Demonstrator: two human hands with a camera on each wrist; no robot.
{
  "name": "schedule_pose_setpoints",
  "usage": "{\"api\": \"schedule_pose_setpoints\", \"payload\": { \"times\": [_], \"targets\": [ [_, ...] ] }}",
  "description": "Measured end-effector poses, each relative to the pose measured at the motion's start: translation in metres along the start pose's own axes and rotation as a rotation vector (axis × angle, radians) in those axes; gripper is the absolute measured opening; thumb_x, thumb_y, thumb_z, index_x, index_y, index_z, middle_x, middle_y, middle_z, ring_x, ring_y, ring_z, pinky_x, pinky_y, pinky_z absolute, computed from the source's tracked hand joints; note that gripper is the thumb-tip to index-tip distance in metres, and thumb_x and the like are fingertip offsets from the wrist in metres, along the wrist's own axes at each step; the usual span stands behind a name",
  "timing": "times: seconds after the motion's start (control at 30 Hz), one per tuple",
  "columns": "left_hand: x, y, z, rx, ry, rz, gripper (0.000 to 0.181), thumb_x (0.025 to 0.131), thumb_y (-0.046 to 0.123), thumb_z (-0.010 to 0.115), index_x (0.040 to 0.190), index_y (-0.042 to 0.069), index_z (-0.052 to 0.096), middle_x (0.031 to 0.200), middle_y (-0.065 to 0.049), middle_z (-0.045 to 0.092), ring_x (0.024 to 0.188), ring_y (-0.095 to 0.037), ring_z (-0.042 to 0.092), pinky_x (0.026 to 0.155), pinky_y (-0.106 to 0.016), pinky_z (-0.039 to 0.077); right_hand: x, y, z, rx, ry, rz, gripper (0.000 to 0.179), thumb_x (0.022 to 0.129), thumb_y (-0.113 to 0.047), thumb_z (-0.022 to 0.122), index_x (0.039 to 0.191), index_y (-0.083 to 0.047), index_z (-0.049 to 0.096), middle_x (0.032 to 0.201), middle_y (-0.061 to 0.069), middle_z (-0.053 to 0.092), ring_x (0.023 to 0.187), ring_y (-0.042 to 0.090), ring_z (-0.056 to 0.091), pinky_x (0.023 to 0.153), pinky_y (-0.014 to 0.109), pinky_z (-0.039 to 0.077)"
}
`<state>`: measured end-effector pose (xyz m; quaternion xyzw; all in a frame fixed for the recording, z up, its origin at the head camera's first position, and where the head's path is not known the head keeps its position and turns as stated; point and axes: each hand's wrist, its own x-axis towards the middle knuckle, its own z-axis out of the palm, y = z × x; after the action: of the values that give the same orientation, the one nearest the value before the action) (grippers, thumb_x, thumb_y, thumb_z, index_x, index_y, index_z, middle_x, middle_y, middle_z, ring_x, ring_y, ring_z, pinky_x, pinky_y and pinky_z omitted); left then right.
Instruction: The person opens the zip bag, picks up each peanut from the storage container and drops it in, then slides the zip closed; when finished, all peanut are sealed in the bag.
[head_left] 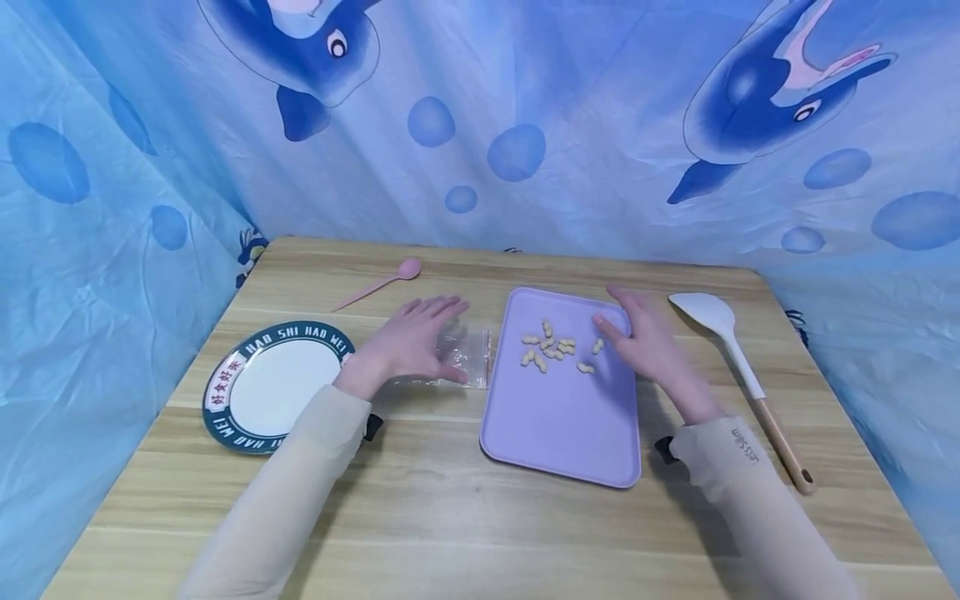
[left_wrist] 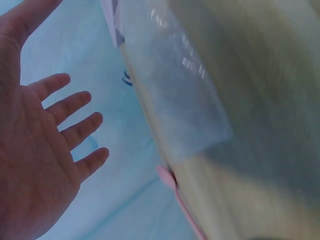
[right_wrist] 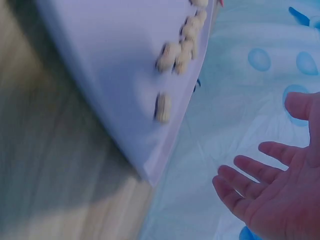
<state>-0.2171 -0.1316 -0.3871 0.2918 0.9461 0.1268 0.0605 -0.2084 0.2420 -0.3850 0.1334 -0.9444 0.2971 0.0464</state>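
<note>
Lilac tray [head_left: 555,425], right of centre in the head view, holds a scatter of unshelled peanuts [head_left: 554,353]; most cluster in its upper middle, and two lie apart toward its right edge. Beside the tray's left edge, a clear plastic bag [head_left: 470,354] lies flat on the wooden table [head_left: 450,508], its zip strip toward the tray; its inside is too glossy to make out. At left, a plate [head_left: 283,387] with a white centre and a dark green lettered rim sits partly behind the left sleeve [head_left: 303,467]. The left hand [head_left: 412,340] hangs over the bag, fingers extended and spread, gripping nothing. The right hand [head_left: 647,340] hangs over the tray's upper right edge, its fingers likewise loose and parted, with the nearest peanut just below the thumb in the head view. In the right wrist view, those fingers are clear of the tray and peanuts.
</note>
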Motion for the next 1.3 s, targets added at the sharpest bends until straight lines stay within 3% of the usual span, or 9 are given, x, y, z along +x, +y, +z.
{"api": "schedule_pose_setpoints", "payload": {
  "times": [0.2, 0.43, 0.7, 1.3],
  "targets": [
    [0.005, 0.009, 0.018, -0.021, -0.032, 0.032, 0.119, 0.065, 0.061, 0.085, 0.158, 0.013, 0.028, 0.163, -0.011, 0.023, 0.148, -0.034, 0.022, 0.118, -0.053, 0.013, -0.002, -0.007, 0.021, 0.106, -0.003, -0.002, 0.06, 0.099, -0.029, 0.062, 0.144, 0.006, 0.044, 0.14, 0.03, 0.048, 0.122, 0.046, 0.05, 0.097, 0.058, 0.044],
    [0.013, 0.016, 0.028, -0.017, -0.084, 0.043, 0.117, 0.068, 0.06, 0.084, 0.158, 0.015, 0.026, 0.164, -0.008, 0.02, 0.15, -0.029, 0.018, 0.119, -0.051, 0.01, -0.005, -0.014, 0.033, 0.221, -0.025, 0.015, 0.053, 0.098, -0.022, 0.065, 0.138, 0.008, 0.049, 0.132, 0.031, 0.052, 0.115, 0.046, 0.055, 0.096, 0.057, 0.046],
    [0.016, 0.019, 0.034, 0.011, -0.079, 0.048, 0.107, 0.07, 0.055, 0.084, 0.155, 0.014, 0.035, 0.161, -0.007, 0.029, 0.148, -0.028, 0.023, 0.119, -0.049, 0.015, -0.006, -0.026, 0.046, 0.298, 0.0, -0.012, 0.044, 0.096, -0.014, 0.067, 0.131, 0.009, 0.055, 0.126, 0.029, 0.059, 0.107, 0.041, 0.062, 0.091, 0.052, 0.05],
    [0.023, 0.027, 0.04, 0.017, -0.124, -0.001, 0.094, 0.073, 0.051, 0.082, 0.15, 0.014, 0.044, 0.157, -0.008, 0.037, 0.144, -0.031, 0.032, 0.117, -0.049, 0.02, -0.007, -0.038, 0.054, 0.302, -0.022, -0.05, 0.041, 0.095, -0.012, 0.067, 0.129, 0.009, 0.056, 0.12, 0.027, 0.062, 0.101, 0.038, 0.064, 0.089, 0.051, 0.051]
  ]
}}
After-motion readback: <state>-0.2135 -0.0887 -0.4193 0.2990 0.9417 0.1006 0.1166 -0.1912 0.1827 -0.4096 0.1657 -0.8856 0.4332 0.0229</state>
